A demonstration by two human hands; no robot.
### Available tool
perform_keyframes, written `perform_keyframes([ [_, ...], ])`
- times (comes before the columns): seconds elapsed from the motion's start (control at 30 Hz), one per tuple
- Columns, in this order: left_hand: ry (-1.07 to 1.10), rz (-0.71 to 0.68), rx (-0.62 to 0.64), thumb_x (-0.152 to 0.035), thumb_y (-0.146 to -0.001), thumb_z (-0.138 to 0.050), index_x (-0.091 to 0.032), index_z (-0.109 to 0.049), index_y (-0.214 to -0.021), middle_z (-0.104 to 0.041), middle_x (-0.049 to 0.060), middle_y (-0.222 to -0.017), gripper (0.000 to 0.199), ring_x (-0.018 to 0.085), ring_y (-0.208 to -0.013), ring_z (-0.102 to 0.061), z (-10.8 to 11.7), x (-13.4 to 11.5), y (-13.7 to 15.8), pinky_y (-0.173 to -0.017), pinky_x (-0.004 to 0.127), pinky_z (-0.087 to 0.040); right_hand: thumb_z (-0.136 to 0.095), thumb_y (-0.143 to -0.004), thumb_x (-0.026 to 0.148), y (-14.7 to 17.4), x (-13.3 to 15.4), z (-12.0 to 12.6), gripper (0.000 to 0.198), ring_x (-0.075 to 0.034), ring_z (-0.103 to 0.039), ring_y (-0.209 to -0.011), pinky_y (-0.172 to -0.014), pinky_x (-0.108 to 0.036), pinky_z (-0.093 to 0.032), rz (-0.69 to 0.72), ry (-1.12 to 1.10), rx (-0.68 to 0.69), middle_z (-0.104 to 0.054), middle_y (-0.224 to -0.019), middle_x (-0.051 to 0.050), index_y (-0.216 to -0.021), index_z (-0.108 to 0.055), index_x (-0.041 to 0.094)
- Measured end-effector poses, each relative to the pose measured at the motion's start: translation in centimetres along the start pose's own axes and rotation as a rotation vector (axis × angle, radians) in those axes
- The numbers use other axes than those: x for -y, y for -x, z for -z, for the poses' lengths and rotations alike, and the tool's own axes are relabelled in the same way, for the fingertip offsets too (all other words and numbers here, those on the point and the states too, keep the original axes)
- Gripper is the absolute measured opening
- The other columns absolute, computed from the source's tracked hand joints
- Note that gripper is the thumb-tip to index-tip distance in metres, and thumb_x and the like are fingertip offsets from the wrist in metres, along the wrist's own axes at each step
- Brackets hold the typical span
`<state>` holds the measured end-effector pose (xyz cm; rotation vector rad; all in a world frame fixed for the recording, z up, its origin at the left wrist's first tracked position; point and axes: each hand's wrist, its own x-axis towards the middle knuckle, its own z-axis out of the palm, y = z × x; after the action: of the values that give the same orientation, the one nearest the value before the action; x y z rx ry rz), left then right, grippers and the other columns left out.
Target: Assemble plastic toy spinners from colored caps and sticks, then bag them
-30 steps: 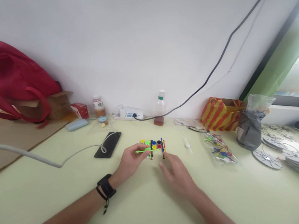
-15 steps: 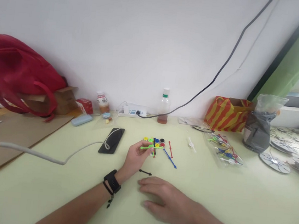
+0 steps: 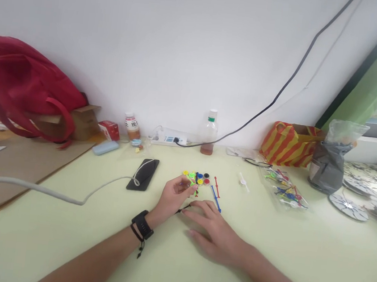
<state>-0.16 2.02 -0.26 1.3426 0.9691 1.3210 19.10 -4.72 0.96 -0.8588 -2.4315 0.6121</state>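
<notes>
My left hand [image 3: 172, 196] pinches a green plastic arrow [image 3: 197, 188] between thumb and fingers, much of it hidden by the fingertips. My right hand [image 3: 214, 231] reaches in low over the table with its fingers apart. Its fingertips touch or hover just over a black arrow [image 3: 184, 208]; which of the two I cannot tell. Beyond the hands lie several small round discs, among them a yellow disc [image 3: 200, 182], a red disc [image 3: 206, 182] and a black disc [image 3: 207, 176]. To their right are a red arrow [image 3: 217, 187] and a blue arrow [image 3: 216, 198].
A black phone [image 3: 143, 175] with a pale cable [image 3: 110, 182] across it lies left. A drink bottle [image 3: 209, 133] and a power strip [image 3: 167, 137] stand by the wall. On the right are a white spinner [image 3: 243, 181], bagged spinners [image 3: 289, 194] and a striped bag [image 3: 287, 144].
My right hand has moved forward and up to the black arrow, which now lies tilted differently. The green arrow has turned in my left hand. The blue arrow has shifted slightly.
</notes>
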Motion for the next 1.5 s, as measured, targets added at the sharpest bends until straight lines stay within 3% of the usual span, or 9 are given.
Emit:
perform_keyframes([
  [0.13, 0.027, 0.03, -0.006, -0.036, -0.076, -0.085, -0.016, -0.066, -0.088, -0.065, -0.001, -0.075, 0.03, 0.012, -0.067, -0.065, -0.3, -0.4, 0.2, -0.065, 0.023, -0.052, -0.053, -0.099, 0.031, -0.3, 0.5, -0.4, 0.044, -0.032, -0.042, -0.13, -0.11, -0.056, -0.041, -0.025, 0.158, 0.029, -0.045, -0.15, -0.01, -0.143, -0.052, 0.03],
  [0.33, 0.021, 0.031, -0.018, -0.037, -0.078, -0.083, -0.016, -0.065, -0.085, -0.067, 0.001, -0.077, 0.028, 0.013, -0.068, -0.065, -0.4, -1.2, 0.3, -0.066, 0.024, -0.053, -0.049, -0.101, 0.031, -0.2, 0.3, -0.3, 0.034, -0.031, -0.045, -0.126, -0.109, -0.054, -0.041, -0.063, 0.192, 0.01, -0.053, -0.144, -0.01, -0.133, -0.057, 0.024],
  [0.43, 0.008, -0.015, -0.086, -0.036, -0.081, -0.081, -0.016, -0.065, -0.084, -0.069, 0.002, -0.082, 0.026, 0.013, -0.069, -0.066, -0.1, -1.2, 0.1, -0.069, 0.025, -0.054, -0.049, -0.101, 0.032, -0.2, 0.2, -0.2, 0.039, -0.033, -0.039, -0.136, -0.114, -0.054, -0.036, -0.009, 0.194, 0.012, -0.05, -0.151, -0.008, -0.14, -0.053, 0.025],
  [0.53, 0.017, -0.038, -0.145, -0.036, -0.08, -0.081, -0.017, -0.064, -0.083, -0.07, 0.003, -0.082, 0.026, 0.014, -0.069, -0.066, 0.1, -1.1, -0.2, -0.069, 0.026, -0.055, -0.051, -0.101, 0.032, -0.4, 0.4, -0.3, 0.04, -0.031, -0.039, -0.138, -0.115, -0.05, -0.034, 0.049, 0.149, 0.024, -0.057, -0.143, -0.007, -0.14, -0.053, 0.025],
  [0.7, 0.032, -0.029, -0.2, -0.036, -0.08, -0.081, -0.016, -0.066, -0.085, -0.072, 0.004, -0.084, 0.025, 0.015, -0.071, -0.066, 0.3, -1.1, -0.3, -0.069, 0.027, -0.055, -0.055, -0.097, 0.019, -0.3, -0.2, -0.3, 0.014, -0.023, -0.058, -0.105, -0.094, -0.037, -0.047, 0.029, 0.1, -0.005, -0.069, -0.107, -0.007, -0.104, -0.067, 0.02],
  [0.9, 0.023, -0.015, -0.22, -0.037, -0.079, -0.081, -0.016, -0.068, -0.085, -0.072, 0.004, -0.085, 0.026, 0.015, -0.072, -0.065, 0.4, -1.4, -0.3, -0.068, 0.026, -0.053, -0.056, -0.091, 0.01, 0.3, -2.0, 0.3, 0.017, -0.019, -0.061, -0.082, -0.074, -0.031, -0.046, -0.063, 0.197, -0.053, -0.065, -0.087, -0.005, -0.081, -0.066, 0.019],
  [1.13, 0.019, -0.008, -0.209, -0.038, -0.078, -0.082, -0.016, -0.069, -0.084, -0.07, 0.002, -0.078, 0.027, 0.014, -0.067, -0.063, 0.3, -1.4, -0.3, -0.063, 0.025, -0.049, -0.05, -0.097, 0.013, 0.2, -2.8, 0.6, 0.022, -0.019, -0.06, -0.08, -0.07, -0.032, -0.044, -0.093, 0.252, -0.076, -0.064, -0.085, -0.005, -0.084, -0.067, 0.02],
  [1.3, 0.009, 0.017, -0.178, -0.041, -0.082, -0.079, -0.016, -0.072, -0.091, -0.068, 0.001, -0.073, 0.028, 0.012, -0.065, -0.06, 0.3, -1.3, -0.2, -0.061, 0.024, -0.048, -0.05, -0.097, 0.014, 0.3, -4.2, 1.2, 0.023, -0.023, -0.061, -0.09, -0.078, -0.036, -0.047, -0.148, 0.283, -0.124, -0.066, -0.091, -0.007, -0.088, -0.07, 0.021],
  [1.5, 0.198, 0.06, -0.109, -0.035, -0.081, -0.077, -0.015, -0.072, -0.088, -0.071, 0.004, -0.079, 0.022, 0.016, -0.072, -0.067, 0.3, -1.7, 0.0, -0.073, 0.029, -0.054, -0.045, -0.099, 0.016, 0.2, -7.2, 2.0, 0.026, -0.022, -0.062, -0.093, -0.079, -0.035, -0.05, -0.253, 0.261, -0.181, -0.066, -0.098, -0.008, -0.094, -0.071, 0.02],
])
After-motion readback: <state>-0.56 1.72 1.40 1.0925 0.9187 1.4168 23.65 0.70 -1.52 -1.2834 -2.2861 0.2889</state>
